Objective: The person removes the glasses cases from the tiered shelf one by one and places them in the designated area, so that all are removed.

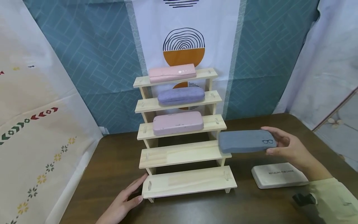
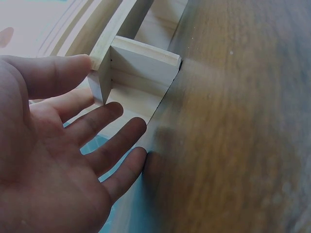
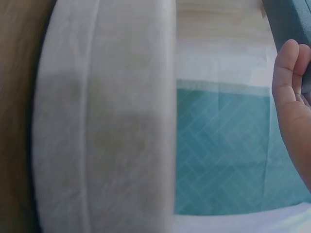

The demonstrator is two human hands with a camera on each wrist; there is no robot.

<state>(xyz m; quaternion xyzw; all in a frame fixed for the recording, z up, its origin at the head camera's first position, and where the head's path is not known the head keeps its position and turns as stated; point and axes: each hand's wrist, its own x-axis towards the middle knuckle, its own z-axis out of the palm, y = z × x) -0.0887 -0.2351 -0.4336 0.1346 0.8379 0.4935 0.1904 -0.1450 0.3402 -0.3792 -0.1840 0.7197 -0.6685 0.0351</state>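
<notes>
Person's right hand [image 1: 293, 152], in the head view, pinches the blue-grey glasses case [image 1: 243, 141] by its right end, probably so that the remaining length is free of the fingers. The case's left end overlaps the right end of the fourth step down [image 1: 179, 155] on a wooden rack [image 1: 208, 73]; whether they touch cannot be told. Pink case [image 1: 172, 74], periwinkle case [image 1: 181, 95] and mauve case [image 1: 178, 123] lie lengthwise, one on each upper step, which likely suits the narrow boards. A white lettered case [image 1: 279, 176] lies on the brown table [image 1: 112, 168].

The left wrist view shows the left hand [image 2: 63, 141] grasping nothing, fingers loosely spread, thumb tip touching the lowest step's end, seemingly steadying the rack.

In the right wrist view, right-hand fingers meet the blue-grey case; patterned teal cloth [image 3: 223, 150] hangs beyond.
</notes>
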